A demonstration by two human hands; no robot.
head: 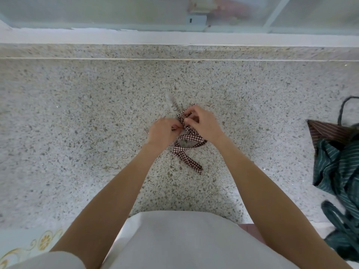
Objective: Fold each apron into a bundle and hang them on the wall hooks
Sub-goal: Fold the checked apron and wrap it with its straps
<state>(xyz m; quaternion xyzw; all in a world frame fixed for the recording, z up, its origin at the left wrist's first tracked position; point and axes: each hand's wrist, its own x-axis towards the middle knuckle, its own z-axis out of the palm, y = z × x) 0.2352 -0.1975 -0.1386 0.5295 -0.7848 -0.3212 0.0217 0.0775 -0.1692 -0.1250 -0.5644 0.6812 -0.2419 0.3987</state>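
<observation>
A brown-and-white checked apron strap (189,150) lies looped on the speckled stone counter (77,113), its loose end trailing toward me. My left hand (162,133) pinches part of the strap at its fingertips. My right hand (200,122) grips the strap's upper part with curled fingers, close beside the left. The rest of the checked apron is hidden under my hands or out of sight. A green striped apron (338,171) lies crumpled at the counter's right edge, with a brown striped cloth (326,130) just behind it.
A white window sill (174,36) and frosted glass run along the back of the counter. Dark green straps (338,216) hang over the counter's front right edge. A patterned tile surface (23,245) shows at lower left.
</observation>
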